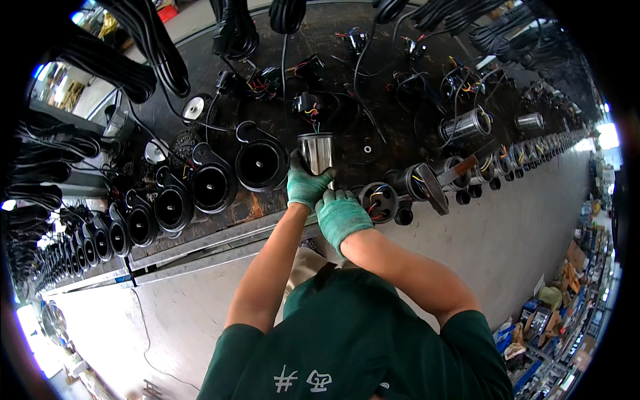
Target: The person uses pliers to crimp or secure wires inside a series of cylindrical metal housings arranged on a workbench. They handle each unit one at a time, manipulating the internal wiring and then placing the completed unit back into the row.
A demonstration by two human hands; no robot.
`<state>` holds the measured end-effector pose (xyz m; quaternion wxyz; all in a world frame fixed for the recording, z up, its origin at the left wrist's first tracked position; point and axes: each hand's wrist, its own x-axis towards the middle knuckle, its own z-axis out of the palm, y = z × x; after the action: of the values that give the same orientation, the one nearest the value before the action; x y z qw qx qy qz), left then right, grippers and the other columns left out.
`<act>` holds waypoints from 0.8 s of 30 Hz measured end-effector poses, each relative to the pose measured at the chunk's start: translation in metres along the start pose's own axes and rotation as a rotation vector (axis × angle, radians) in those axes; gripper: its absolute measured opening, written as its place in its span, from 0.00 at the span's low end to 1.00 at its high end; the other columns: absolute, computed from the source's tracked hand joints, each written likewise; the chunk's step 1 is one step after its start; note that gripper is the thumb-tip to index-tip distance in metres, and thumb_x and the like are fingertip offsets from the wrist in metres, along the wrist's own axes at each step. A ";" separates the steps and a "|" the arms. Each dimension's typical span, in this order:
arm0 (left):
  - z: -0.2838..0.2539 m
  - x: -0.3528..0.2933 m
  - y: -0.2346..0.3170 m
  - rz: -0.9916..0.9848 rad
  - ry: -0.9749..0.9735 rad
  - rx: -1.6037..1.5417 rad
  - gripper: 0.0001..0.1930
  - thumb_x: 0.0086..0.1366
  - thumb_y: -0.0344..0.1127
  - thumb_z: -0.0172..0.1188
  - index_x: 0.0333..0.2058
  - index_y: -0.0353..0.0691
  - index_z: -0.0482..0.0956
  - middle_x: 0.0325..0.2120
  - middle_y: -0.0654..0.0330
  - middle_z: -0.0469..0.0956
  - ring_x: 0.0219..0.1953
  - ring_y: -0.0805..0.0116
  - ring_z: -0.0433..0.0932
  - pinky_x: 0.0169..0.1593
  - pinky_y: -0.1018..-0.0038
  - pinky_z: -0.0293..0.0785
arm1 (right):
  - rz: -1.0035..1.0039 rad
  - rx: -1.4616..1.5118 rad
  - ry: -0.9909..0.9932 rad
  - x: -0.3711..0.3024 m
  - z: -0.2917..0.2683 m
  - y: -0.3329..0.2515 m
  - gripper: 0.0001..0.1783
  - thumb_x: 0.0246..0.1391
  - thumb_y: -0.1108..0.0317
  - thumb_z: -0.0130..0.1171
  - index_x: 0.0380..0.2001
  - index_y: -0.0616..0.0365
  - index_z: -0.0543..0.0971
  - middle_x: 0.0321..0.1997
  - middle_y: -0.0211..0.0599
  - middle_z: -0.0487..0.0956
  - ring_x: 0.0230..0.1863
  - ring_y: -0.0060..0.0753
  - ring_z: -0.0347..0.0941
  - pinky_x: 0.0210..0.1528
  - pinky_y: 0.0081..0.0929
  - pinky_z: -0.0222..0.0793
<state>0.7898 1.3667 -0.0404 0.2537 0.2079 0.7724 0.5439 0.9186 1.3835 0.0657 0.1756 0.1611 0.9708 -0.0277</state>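
Observation:
A shiny metal cylinder (316, 148), like a motor housing, lies close to the bench's front edge with thin wires at its far end. My left hand (308, 187), in a green and grey work glove, is closed round its near part. Beside it, my right hand (343, 215), gloved alike, has its fingers bent together at the cylinder's near end; what they hold is hidden. Left of my hands stands a black round housing (247, 179) with a curved neck. Just right sits an upright round housing (374, 215) with coloured wires inside.
A hammer (435, 189) rests across the housings at right. Rows of black housings (212, 168) line the front edge at left. Coiled black cables (235, 30) hang above the dark bench (393, 150). Wired parts (308, 103) and a small washer (367, 150) lie farther back.

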 end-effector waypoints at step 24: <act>-0.003 -0.002 -0.027 0.128 -0.114 -0.308 0.56 0.49 0.34 0.83 0.70 0.33 0.53 0.59 0.49 0.73 0.58 0.59 0.76 0.61 0.64 0.75 | -0.055 0.207 0.136 -0.011 0.015 -0.006 0.14 0.60 0.67 0.57 0.47 0.59 0.79 0.50 0.48 0.79 0.52 0.54 0.76 0.56 0.47 0.74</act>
<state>0.7882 1.3552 -0.0647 0.2907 0.2461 0.6495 0.6581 0.9316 1.3731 0.0555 0.0911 0.1534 0.9764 -0.1218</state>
